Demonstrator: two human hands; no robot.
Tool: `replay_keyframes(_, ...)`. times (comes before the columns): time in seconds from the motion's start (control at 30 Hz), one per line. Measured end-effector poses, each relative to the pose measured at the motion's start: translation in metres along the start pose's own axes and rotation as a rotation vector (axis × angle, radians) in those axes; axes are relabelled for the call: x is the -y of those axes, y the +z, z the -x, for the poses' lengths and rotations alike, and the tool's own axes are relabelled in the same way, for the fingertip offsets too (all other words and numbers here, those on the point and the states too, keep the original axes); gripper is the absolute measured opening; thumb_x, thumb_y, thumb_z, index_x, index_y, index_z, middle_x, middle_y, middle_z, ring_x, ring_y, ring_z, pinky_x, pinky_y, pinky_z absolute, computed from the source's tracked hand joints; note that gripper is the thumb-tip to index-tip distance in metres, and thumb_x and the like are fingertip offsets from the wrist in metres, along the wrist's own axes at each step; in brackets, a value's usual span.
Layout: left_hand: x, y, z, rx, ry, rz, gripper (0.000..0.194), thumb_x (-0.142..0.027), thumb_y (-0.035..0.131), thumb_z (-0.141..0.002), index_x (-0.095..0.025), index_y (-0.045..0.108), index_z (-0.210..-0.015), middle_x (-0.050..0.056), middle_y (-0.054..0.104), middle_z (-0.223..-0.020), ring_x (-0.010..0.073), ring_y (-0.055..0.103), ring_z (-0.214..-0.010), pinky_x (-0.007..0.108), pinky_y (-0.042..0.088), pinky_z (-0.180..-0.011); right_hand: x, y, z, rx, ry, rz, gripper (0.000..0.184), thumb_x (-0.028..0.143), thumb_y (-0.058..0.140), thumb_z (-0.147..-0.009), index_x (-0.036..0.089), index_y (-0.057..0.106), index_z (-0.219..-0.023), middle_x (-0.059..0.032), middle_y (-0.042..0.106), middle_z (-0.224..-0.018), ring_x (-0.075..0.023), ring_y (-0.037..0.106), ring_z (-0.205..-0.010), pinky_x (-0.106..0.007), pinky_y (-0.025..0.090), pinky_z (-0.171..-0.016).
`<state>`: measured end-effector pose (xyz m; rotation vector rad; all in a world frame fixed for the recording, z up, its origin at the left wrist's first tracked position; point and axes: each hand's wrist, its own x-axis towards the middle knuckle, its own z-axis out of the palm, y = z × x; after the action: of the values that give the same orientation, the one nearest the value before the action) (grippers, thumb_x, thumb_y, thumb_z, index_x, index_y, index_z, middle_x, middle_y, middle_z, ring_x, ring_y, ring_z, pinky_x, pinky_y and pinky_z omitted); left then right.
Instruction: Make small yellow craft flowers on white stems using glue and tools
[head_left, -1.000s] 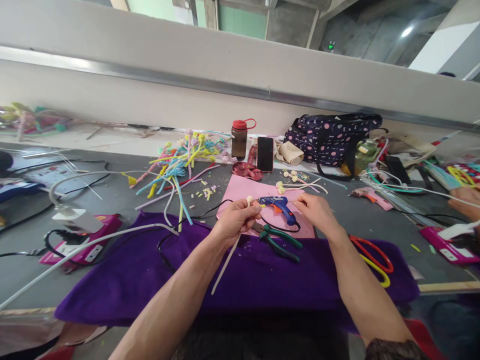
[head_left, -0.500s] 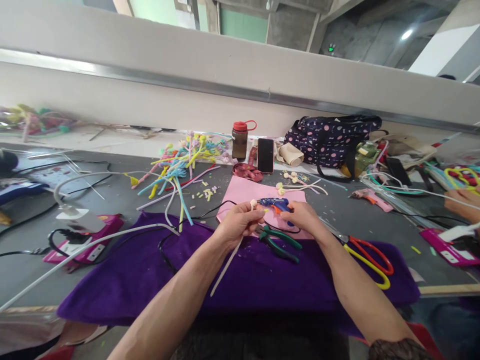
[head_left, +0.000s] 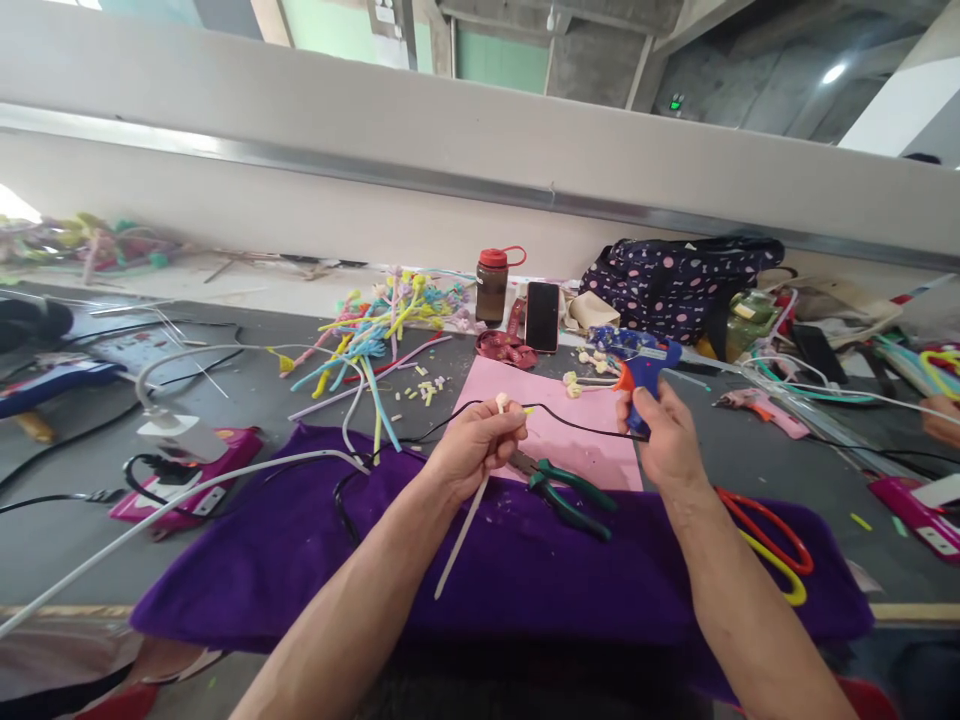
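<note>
My left hand (head_left: 484, 437) pinches a cream pipe cleaner (head_left: 461, 540) with a small rounded cream tip (head_left: 502, 402) showing above the fingers. Its long tail hangs down over the purple cloth (head_left: 300, 560). To the right, my right hand (head_left: 666, 430) is wrapped around a blue hot glue gun (head_left: 641, 375) with an orange trigger, its nozzle pointing left and raised over the table. From the gun a black cord runs left across the pink sheet (head_left: 547, 440). Green-handled pliers (head_left: 574, 490) lie below, between my hands.
Scissors with red and yellow handles (head_left: 772, 540) lie right of my forearm. Colourful pipe cleaners (head_left: 375, 330) are heaped at back left. A bottle (head_left: 492, 290), phone (head_left: 542, 316) and patterned bag (head_left: 675, 285) stand along the back. Another person's hand (head_left: 941, 420) shows at far right.
My right hand has carried the glue gun right and up, away from the pipe cleaner's tip. My left hand still holds the pipe cleaner in nearly the same place.
</note>
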<state>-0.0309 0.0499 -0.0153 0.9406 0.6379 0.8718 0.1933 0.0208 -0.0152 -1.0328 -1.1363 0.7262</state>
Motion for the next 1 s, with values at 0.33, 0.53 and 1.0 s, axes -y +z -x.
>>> replay_keyframes(0.33, 0.003, 0.004, 0.000, 0.017, 0.004, -0.057, 0.019, -0.027, 0.063, -0.075, -0.014, 0.051, -0.067, -0.004, 0.054, -0.056, 0.0000, 0.036, -0.034, 0.013, 0.014, -0.030, 0.000, 0.016, 0.009, 0.190, 0.191, -0.256, 0.013, 0.031, 0.056, -0.081, 0.020, 0.058, -0.088, -0.0024, 0.062, -0.084, -0.0124, 0.055, -0.060, -0.024, 0.041, -0.048)
replay_keyframes(0.53, 0.004, 0.006, 0.002, 0.036, -0.002, -0.075, 0.020, -0.027, 0.064, -0.073, -0.013, 0.052, -0.066, -0.003, 0.056, -0.058, -0.0003, 0.034, -0.034, 0.014, 0.015, -0.030, 0.000, 0.020, 0.013, 0.259, 0.237, -0.254, 0.013, 0.022, 0.056, -0.079, 0.019, 0.058, -0.092, -0.0052, 0.064, -0.101, -0.0130, 0.060, -0.063, -0.027, 0.045, -0.055)
replay_keyframes(1.0, 0.018, 0.007, 0.005, 0.063, -0.169, -0.216, 0.023, -0.033, 0.065, -0.069, -0.013, 0.055, -0.069, -0.001, 0.058, -0.056, 0.0025, 0.040, -0.033, 0.014, 0.022, -0.029, -0.013, 0.019, 0.008, 0.270, 0.309, -0.166, 0.018, 0.028, 0.058, -0.074, 0.018, 0.060, -0.090, -0.0034, 0.068, -0.086, -0.0114, 0.056, -0.051, -0.025, 0.043, -0.047)
